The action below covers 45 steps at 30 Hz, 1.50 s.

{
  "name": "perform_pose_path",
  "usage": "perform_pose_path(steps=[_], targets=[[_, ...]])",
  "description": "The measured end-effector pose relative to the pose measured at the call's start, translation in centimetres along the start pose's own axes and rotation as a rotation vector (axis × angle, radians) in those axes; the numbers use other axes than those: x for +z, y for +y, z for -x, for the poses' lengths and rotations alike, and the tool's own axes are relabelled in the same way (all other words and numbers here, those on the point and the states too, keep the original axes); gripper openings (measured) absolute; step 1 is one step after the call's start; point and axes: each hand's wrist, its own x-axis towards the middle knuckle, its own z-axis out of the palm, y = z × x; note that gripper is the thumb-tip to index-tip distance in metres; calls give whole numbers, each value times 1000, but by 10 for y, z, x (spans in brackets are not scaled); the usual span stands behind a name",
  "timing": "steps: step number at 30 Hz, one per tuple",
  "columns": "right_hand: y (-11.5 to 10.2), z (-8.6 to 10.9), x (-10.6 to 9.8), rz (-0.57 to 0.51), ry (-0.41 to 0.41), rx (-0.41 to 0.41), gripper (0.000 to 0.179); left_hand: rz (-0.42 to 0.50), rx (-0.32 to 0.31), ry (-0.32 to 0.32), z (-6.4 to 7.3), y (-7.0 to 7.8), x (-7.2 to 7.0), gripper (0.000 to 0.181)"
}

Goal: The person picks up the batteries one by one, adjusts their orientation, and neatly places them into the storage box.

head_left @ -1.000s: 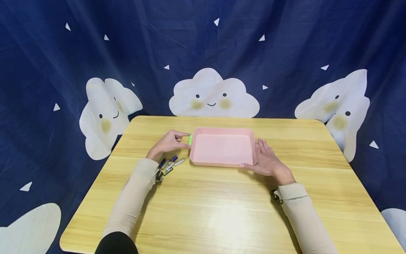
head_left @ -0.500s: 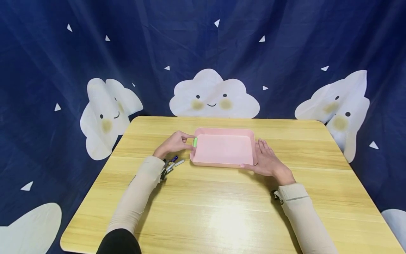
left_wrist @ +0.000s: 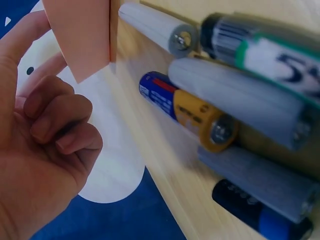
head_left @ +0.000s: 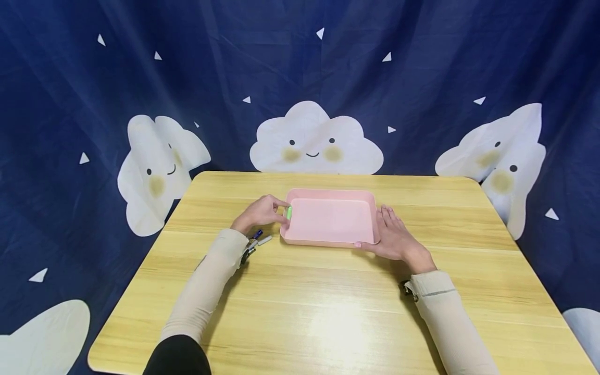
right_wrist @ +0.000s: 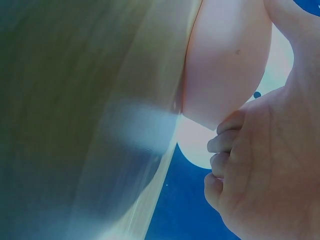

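Observation:
In the head view my left hand (head_left: 262,211) pinches a small green battery (head_left: 289,213) upright between thumb and index finger, just inside the left end of a shallow pink tray (head_left: 323,243). The left wrist view has that battery hidden behind the tray's wall (left_wrist: 82,35), with the other fingers curled below. My right hand (head_left: 396,238) rests against the tray's right end, fingers straight along the side and thumb at the front wall. Seen from the right wrist, the fingers (right_wrist: 220,165) touch the tray's outer side.
Several loose batteries lie left of the tray, partly under my left wrist: a blue-and-yellow one (left_wrist: 192,112), a white one (head_left: 265,240), grey ones (left_wrist: 240,97) and a green-white one (left_wrist: 280,65). The wooden table (head_left: 290,312) ends at a blue curtain (head_left: 211,62).
My left hand has carried the green battery from outside the tray's left wall to just inside it, then slightly lower. The right hand and the tray stay in place.

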Motion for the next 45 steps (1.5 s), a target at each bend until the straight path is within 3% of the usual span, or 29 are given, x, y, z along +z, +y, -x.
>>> perform_pose_path(steps=[8,15,25,45], targets=[[0,0,-1,2,-2,3,128,-237,-86,-64,-7,14,0,60],[0,0,-1,17,-5,5,127,-378,-114,-62,-8,22,4,61],[-2,0,-1,3,3,2,128,-438,-103,-56,-7,24,10,62],[0,0,1,26,-3,0,126,-495,-77,-104,-10,23,11,58]])
